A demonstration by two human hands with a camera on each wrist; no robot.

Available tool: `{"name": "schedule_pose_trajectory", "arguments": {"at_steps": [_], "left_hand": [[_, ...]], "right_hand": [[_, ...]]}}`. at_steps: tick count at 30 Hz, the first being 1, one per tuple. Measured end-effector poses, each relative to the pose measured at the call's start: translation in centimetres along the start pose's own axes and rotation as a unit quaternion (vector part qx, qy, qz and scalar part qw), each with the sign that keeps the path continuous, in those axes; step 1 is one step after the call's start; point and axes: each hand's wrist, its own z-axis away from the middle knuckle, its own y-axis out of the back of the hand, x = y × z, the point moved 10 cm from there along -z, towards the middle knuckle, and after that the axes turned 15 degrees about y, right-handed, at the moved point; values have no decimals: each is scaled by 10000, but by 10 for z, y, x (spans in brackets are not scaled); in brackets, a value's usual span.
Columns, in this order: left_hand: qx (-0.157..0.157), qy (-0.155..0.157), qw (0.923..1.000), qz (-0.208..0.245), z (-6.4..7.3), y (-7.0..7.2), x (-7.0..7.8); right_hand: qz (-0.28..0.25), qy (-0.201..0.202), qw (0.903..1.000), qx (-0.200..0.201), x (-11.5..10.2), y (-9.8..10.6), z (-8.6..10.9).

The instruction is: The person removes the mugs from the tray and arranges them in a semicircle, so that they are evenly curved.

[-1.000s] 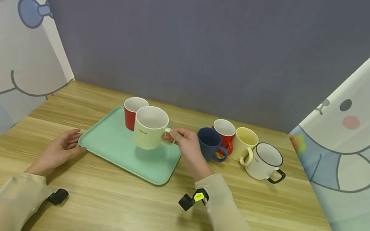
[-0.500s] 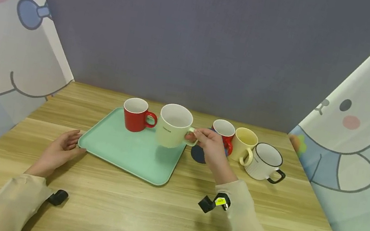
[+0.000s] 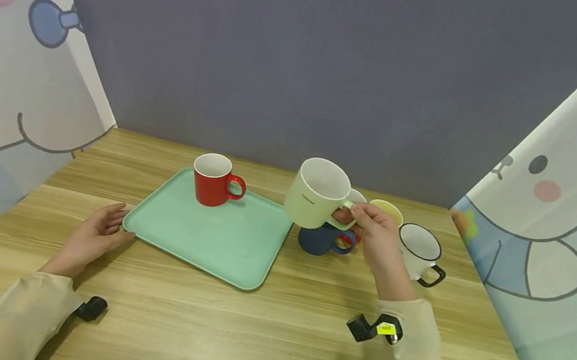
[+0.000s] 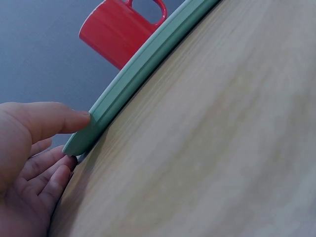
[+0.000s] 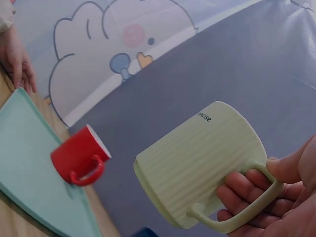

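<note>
My right hand (image 3: 380,235) grips the handle of a pale green mug (image 3: 314,200), held tilted in the air in front of the blue mug (image 3: 317,240). In the right wrist view its ribbed side and printed lettering show, with fingers through the handle. My left hand (image 3: 91,238) holds the near left corner of a mint green tray (image 3: 209,237); in the left wrist view the thumb (image 4: 74,121) lies against the rim and the fingertips are at the corner's other side. A red mug (image 3: 210,187) stands upright at the tray's back, its handle to the right.
Right of the tray, a yellow mug (image 3: 388,210) and a white mug with black rim (image 3: 417,254) stand on the wooden table (image 3: 235,351). Another red mug is mostly hidden behind the raised mug and right hand. A grey panel (image 3: 309,61) closes off the back.
My right hand has carried the pale green mug rightward and up, from over the tray to in front of the mugs at right. The left hand and tray have stayed put.
</note>
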Motion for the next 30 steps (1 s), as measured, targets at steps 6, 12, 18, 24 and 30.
{"name": "schedule_pose_trajectory", "arguments": {"at_steps": [6, 12, 18, 24, 30], "left_hand": [[-26, 5, 10000, 42, 0, 0, 1], [0, -46, 9999, 109, 1, 0, 1], [-59, -6, 9999, 111, 1, -1, 1], [-83, 1, 9999, 150, 0, -1, 1], [13, -62, 9998, 173, 1, 1, 1]], "right_hand": [[84, 270, 9995, 118, -16, 26, 7], [-78, 424, 9987, 265, -23, 53, 19], [-390, 757, 9955, 428, -28, 78, 32], [-686, 1100, 9903, 494, -35, 98, 45], [-816, 1078, 9892, 563, -37, 118, 60]]}}
